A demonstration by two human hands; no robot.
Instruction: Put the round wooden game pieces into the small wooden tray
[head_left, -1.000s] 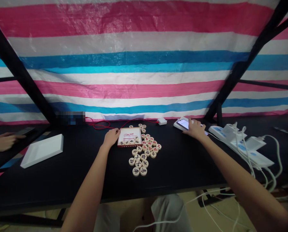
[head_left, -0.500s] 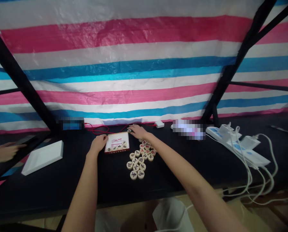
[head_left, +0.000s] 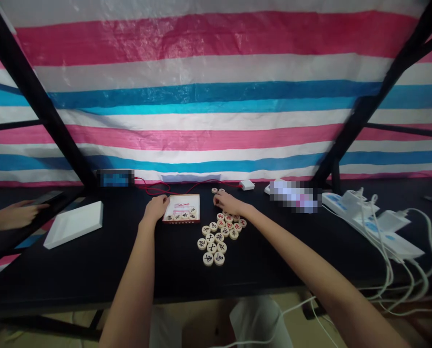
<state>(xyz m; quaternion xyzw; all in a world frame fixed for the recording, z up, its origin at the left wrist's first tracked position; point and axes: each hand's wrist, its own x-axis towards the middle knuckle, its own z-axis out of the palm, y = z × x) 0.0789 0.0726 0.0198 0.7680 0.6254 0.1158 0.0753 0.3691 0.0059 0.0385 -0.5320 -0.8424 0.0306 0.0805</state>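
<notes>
A shallow white box with a red outer side (head_left: 181, 197) lies in the middle of the black table, several black-lettered Chinese chess pieces (head_left: 177, 217) along its front inside. My left hand (head_left: 157, 209) is closed around the box's left edge. Right of the box, several round chess pieces (head_left: 219, 237) lie in a loose cluster, red-lettered ones farther away and black-lettered ones nearer. My right hand (head_left: 228, 202) is just beyond the cluster, fingers bent down to the tabletop; what is under them is hidden. Two pieces, one of them a chess piece (head_left: 214, 191), lie just behind its fingers.
A white tray-like lid (head_left: 74, 224) lies at the left, near another person's hand (head_left: 18, 213) with a phone. Behind are a dark device (head_left: 116, 178), a red cable and a white adapter (head_left: 247, 185). A power strip (head_left: 375, 224) with cables and a blurred-out device (head_left: 294, 195) are at the right.
My right hand has moved a little rightward and nearer, away from the box, its fingers now bent down. Two pieces now show behind it. My left hand stays at the box; the view has shifted slightly.
</notes>
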